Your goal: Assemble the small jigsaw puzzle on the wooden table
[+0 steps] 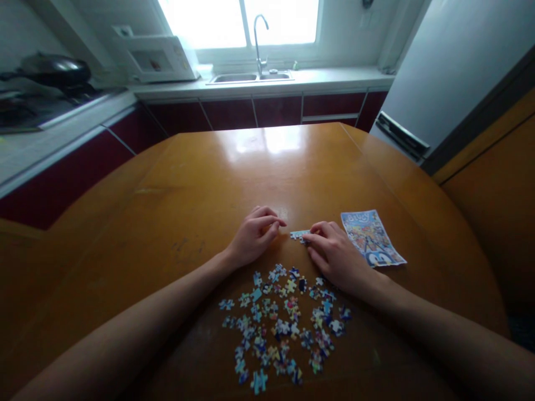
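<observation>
A short strip of joined jigsaw puzzle pieces (297, 235) lies flat on the wooden table, its left part showing. My right hand (334, 253) has its fingertips closed on the strip's right end and covers that part. Just left of the strip, my left hand (256, 235) rests with fingers loosely bent, the index finger stretched past the thumb. I see nothing in it. Nearer to me, between my forearms, many loose jigsaw pieces (282, 327) are spread in a rough heap, in blue, white, yellow and dark colours.
A creased picture sheet (370, 236) lies right of my right hand. The wooden table (209, 184) has a rounded edge. Beyond it are a counter with a sink (234, 78) and faucet (258, 47), a microwave (156, 58), a pan (56, 69) at left and a fridge (451, 67) at right.
</observation>
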`<action>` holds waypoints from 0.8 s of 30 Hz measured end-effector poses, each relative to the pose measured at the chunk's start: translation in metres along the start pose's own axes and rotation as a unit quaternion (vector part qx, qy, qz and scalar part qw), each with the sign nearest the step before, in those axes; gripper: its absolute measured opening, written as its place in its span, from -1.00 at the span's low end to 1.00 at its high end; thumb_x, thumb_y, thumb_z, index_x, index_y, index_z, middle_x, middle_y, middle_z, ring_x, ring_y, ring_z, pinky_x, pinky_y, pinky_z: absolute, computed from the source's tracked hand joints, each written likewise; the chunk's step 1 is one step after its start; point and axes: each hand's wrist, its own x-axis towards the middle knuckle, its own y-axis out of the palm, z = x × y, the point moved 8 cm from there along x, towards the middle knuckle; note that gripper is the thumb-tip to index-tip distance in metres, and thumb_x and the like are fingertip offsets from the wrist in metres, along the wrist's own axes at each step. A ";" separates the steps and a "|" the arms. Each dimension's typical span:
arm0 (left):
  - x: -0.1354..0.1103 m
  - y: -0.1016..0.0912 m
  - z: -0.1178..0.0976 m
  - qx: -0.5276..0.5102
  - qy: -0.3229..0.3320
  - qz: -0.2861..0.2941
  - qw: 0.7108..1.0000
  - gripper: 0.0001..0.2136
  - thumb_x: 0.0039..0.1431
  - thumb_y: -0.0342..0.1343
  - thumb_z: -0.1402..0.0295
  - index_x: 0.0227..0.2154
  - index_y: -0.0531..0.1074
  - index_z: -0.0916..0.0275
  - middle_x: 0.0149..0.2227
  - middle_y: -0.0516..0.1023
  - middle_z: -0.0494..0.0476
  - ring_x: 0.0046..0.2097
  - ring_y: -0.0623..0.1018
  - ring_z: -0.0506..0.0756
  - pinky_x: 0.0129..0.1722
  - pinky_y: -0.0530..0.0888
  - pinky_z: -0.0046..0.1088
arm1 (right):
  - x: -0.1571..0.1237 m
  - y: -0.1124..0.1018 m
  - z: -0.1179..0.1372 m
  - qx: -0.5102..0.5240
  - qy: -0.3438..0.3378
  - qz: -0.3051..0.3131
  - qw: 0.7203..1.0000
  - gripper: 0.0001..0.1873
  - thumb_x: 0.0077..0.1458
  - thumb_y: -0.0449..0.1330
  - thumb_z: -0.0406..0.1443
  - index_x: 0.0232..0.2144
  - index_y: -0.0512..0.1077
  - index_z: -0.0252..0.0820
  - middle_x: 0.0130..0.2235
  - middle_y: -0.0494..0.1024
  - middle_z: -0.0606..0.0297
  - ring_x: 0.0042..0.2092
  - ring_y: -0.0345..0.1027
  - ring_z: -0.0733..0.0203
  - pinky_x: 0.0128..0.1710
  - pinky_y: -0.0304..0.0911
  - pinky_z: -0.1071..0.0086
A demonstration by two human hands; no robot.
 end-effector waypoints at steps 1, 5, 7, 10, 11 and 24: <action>0.000 0.000 0.000 -0.001 0.000 -0.001 1.000 -0.77 0.33 0.00 0.36 -0.27 0.58 0.20 -0.27 0.50 0.14 -0.16 0.46 0.10 -0.10 0.42 -0.28 | 0.000 -0.001 0.000 0.000 0.001 -0.002 1.000 -0.71 0.22 0.09 -0.35 -0.04 0.49 -0.11 -0.07 0.45 0.10 -0.03 0.30 -0.01 -0.04 0.33 0.05; 0.000 -0.001 0.001 -0.005 0.001 -0.004 1.000 -0.77 0.33 0.00 0.36 -0.28 0.58 0.21 -0.28 0.50 0.14 -0.17 0.46 0.10 -0.11 0.42 -0.28 | 0.000 -0.003 0.000 0.006 0.005 -0.016 1.000 -0.67 0.21 0.10 -0.36 0.02 0.45 -0.13 -0.05 0.44 0.08 -0.02 0.30 0.00 -0.03 0.33 0.06; 0.000 0.000 0.002 -0.006 0.001 -0.004 1.000 -0.77 0.33 0.00 0.36 -0.29 0.58 0.21 -0.28 0.50 0.14 -0.16 0.46 0.10 -0.10 0.42 -0.28 | 0.000 -0.001 -0.001 0.008 0.007 -0.016 1.000 -0.67 0.22 0.10 -0.35 0.02 0.45 -0.14 -0.03 0.43 0.07 0.00 0.30 -0.01 0.00 0.32 0.06; -0.001 0.000 0.004 -0.005 -0.001 -0.001 1.000 -0.77 0.34 0.00 0.36 -0.27 0.58 0.21 -0.27 0.49 0.13 -0.16 0.46 0.09 -0.10 0.41 -0.29 | 0.000 0.000 -0.003 0.007 0.012 -0.017 1.000 -0.66 0.22 0.10 -0.34 0.03 0.44 -0.16 0.01 0.41 0.05 0.04 0.29 -0.03 0.03 0.31 0.03; -0.001 0.001 0.004 -0.006 -0.001 0.000 1.000 -0.78 0.34 0.00 0.37 -0.27 0.58 0.21 -0.27 0.49 0.13 -0.16 0.46 0.09 -0.10 0.41 -0.29 | -0.001 0.001 -0.003 0.008 0.013 -0.019 1.000 -0.66 0.22 0.10 -0.34 0.04 0.44 -0.17 0.02 0.41 0.04 0.04 0.29 -0.04 0.04 0.31 0.03; -0.001 0.000 0.003 -0.014 -0.004 -0.002 1.000 -0.78 0.32 0.01 0.39 -0.27 0.59 0.22 -0.28 0.49 0.13 -0.16 0.46 0.10 -0.11 0.41 -0.31 | 0.000 -0.019 -0.007 0.064 0.019 -0.108 0.992 -0.71 0.16 0.07 -0.46 -0.11 0.49 -0.22 -0.06 0.42 0.06 0.02 0.30 0.02 0.05 0.32 0.10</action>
